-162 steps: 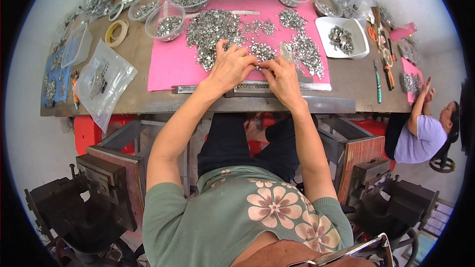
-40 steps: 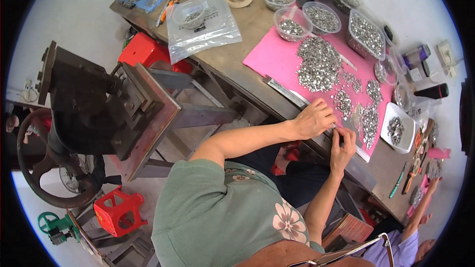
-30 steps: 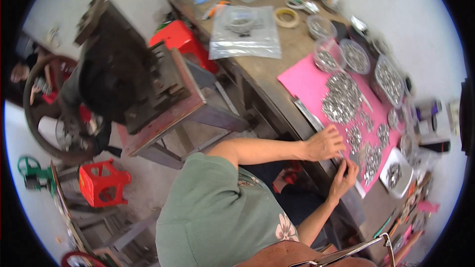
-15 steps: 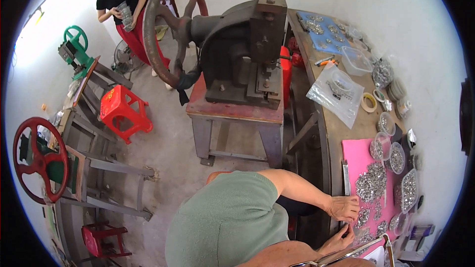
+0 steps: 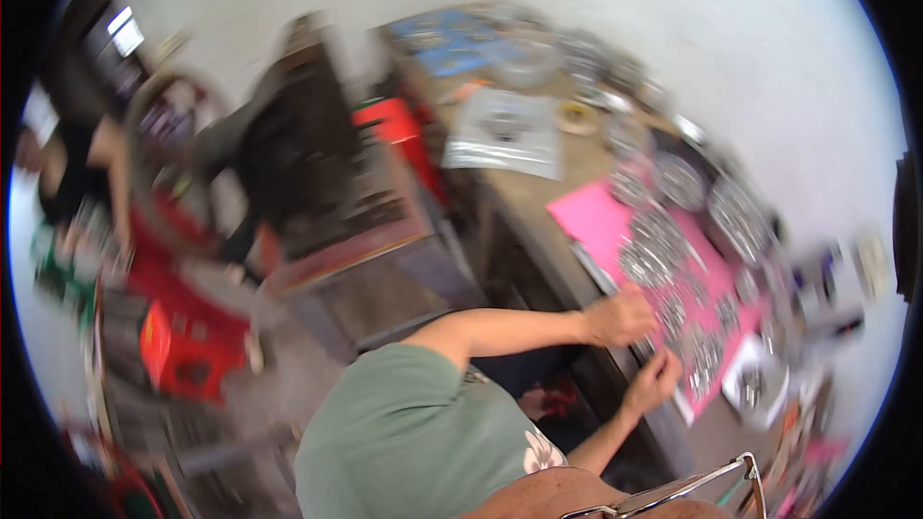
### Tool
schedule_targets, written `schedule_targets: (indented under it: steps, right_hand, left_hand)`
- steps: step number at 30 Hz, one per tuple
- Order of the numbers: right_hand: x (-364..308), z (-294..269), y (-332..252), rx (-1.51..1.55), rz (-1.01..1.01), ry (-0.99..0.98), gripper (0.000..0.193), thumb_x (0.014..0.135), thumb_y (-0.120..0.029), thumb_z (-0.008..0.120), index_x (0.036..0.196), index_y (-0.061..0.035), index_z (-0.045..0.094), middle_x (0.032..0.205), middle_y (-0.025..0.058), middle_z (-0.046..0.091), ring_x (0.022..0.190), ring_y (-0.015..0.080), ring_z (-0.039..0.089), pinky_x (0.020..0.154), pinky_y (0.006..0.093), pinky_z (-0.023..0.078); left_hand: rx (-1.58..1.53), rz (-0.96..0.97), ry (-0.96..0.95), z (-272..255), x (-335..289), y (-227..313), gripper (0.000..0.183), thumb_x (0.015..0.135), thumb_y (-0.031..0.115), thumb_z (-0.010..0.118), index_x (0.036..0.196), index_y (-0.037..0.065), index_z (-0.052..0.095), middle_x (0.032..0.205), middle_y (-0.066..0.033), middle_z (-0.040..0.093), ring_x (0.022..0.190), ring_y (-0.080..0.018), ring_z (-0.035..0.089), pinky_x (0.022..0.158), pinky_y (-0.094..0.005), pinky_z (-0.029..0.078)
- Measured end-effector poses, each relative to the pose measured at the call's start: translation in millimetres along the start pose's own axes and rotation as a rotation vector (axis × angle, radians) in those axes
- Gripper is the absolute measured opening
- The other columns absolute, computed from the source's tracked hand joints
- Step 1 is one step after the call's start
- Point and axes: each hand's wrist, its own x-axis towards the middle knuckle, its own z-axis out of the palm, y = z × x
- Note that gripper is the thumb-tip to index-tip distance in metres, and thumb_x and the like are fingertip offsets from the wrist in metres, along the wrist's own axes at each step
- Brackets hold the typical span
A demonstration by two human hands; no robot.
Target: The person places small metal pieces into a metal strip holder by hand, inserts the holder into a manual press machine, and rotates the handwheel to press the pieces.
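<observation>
Table (image 5: 524, 194): eleven to four o'clock from my left hand (image 5: 620, 317).
Pink mat (image 5: 591, 216): on it, toward two.
Metal bits (image 5: 654, 248): heaped there, biggest pile at one.
Left hand: curled at the mat's edge.
Right hand (image 5: 658, 378): at five, fingers bent.
Both grips: blurred; I can't tell their spread or contents.
</observation>
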Motion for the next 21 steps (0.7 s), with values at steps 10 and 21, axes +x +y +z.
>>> schedule_targets:
  steps: [10, 21]
  right_hand:
    - [-26.3, -18.8, -5.3, -0.142, -0.031, 0.231, 0.004, 0.093, -0.003, 0.067, 0.096, -0.0006, 0.066, 0.095, 0.0128, 0.064, 0.091, 0.0307, 0.060, 0.082, 0.0390, 0.049]
    - [-13.9, -20.8, -1.5, -0.212, 0.030, 0.243, 0.007, 0.088, -0.001, 0.069, 0.096, -0.0005, 0.068, 0.093, 0.0137, 0.064, 0.087, 0.0321, 0.059, 0.080, 0.0420, 0.047]
  left_hand:
    - [-0.228, -0.120, -0.117, -16.3, 9.4, -6.6, 0.024, 0.092, 0.022, 0.068, 0.113, 0.012, 0.066, 0.103, -0.0052, 0.065, 0.102, -0.0219, 0.061, 0.104, -0.0456, 0.033]
    - [-0.247, -0.307, 0.094, 1.8, 148.6, -159.2, 0.050, 0.091, 0.018, 0.069, 0.136, 0.005, 0.052, 0.122, -0.0169, 0.059, 0.100, -0.0280, 0.062, 0.088, -0.0388, 0.051]
